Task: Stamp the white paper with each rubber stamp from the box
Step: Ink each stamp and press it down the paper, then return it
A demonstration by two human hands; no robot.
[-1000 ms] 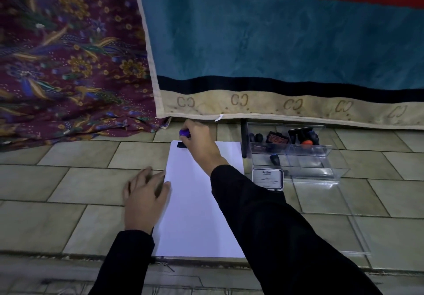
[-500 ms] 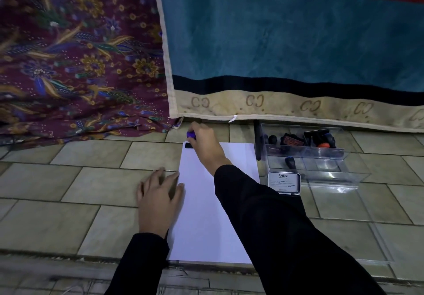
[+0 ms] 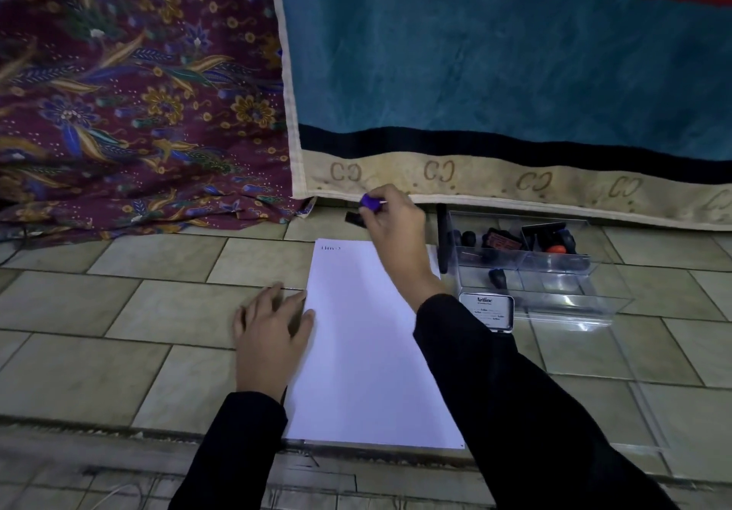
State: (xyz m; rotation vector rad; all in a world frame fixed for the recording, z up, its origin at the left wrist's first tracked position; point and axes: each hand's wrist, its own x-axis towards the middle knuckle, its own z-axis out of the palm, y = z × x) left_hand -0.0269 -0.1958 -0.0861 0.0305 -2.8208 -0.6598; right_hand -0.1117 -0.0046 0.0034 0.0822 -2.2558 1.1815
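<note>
Paper (image 3: 368,351), white, lies on the tiled floor (image 3: 158,311) before me, my left hand (image 3: 269,335) flat with fingers spread over its left edge. My right hand (image 3: 390,228) grips the purple-handled stamp (image 3: 370,203) just beyond the paper's far edge, off the sheet, near a small dark print (image 3: 330,248) at its far left corner. Right of the paper stands the clear box (image 3: 574,307) of stamps, with an ink pad tin (image 3: 489,309) at its near corner.

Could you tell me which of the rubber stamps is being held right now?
The purple-handled stamp, gripped by the right hand; the other stamps lie untouched in the clear box.
</note>
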